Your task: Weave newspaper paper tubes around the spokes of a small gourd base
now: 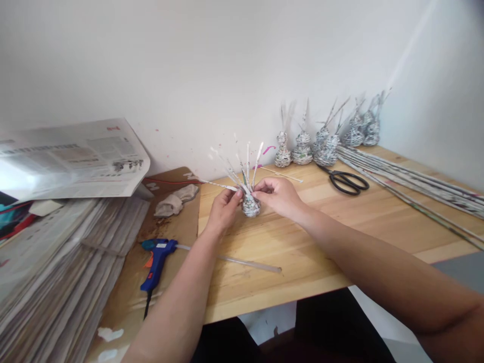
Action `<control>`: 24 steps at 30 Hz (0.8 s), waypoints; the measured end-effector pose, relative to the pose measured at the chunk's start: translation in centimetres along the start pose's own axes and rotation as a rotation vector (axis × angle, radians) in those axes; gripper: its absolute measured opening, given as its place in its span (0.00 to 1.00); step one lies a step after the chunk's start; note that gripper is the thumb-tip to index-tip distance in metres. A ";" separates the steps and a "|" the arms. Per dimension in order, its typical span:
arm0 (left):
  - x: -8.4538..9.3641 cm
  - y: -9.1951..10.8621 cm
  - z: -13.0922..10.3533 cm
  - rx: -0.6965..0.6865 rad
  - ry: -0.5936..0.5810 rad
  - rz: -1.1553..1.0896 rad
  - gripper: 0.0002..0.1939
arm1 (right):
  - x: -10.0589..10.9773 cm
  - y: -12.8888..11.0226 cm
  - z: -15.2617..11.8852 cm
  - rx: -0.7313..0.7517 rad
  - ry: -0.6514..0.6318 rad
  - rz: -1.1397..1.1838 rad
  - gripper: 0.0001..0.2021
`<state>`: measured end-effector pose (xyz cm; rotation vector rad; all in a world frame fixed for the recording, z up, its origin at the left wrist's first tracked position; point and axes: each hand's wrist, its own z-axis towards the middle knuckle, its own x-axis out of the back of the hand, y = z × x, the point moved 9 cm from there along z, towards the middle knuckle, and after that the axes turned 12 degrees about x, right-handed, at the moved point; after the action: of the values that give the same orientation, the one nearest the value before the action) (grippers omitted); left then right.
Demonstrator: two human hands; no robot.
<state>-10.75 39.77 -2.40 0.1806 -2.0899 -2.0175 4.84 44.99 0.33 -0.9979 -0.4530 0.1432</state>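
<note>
A small woven newspaper piece (251, 206) stands on the wooden table, with several paper sticks (248, 164) fanning upward from its top. On its left side my left hand (224, 209) is closed, thumb and fingers pinching a rolled paper strip (214, 183) that reaches out to the left. My right hand (278, 194) is at the right side of the piece, its thumb and fingertips pressed together on the base of the upright sticks.
Glue gun (159, 262) and rag (176, 200) lie on cardboard at left, beside stacked newspapers (91, 252). A glue stick (249, 263) lies in front. Behind right are black scissors (346, 182), several woven pieces (302, 148) and long paper rods (412, 186).
</note>
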 end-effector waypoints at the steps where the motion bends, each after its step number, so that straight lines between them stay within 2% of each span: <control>1: 0.4 0.0 0.0 0.008 0.029 0.026 0.25 | 0.1 0.1 0.0 -0.004 0.012 -0.003 0.02; 6: 0.4 0.6 -0.2 -0.021 0.027 -0.012 0.18 | 0.1 0.2 0.1 0.006 0.015 0.029 0.02; 10: 0.5 0.8 -0.5 -0.005 0.068 -0.068 0.16 | -0.1 0.2 0.0 0.014 0.010 0.040 0.02; 15: 0.5 1.0 -0.6 0.008 0.079 -0.021 0.14 | -0.3 0.2 0.0 0.018 -0.009 0.029 0.02; 19: 0.2 1.0 -0.7 0.033 0.035 0.027 0.17 | -0.4 0.0 0.0 0.020 -0.025 0.044 0.02; 21: 0.0 1.1 -0.7 0.031 0.026 0.047 0.15 | -0.4 -0.1 0.0 0.026 -0.026 0.040 0.02; 24: 0.2 1.4 -0.9 0.010 0.069 0.056 0.12 | -0.4 -0.2 -0.1 0.023 -0.025 0.029 0.02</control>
<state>-10.63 38.87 -0.93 0.1875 -2.0405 -1.9413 4.51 44.68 0.35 -0.9809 -0.4587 0.1867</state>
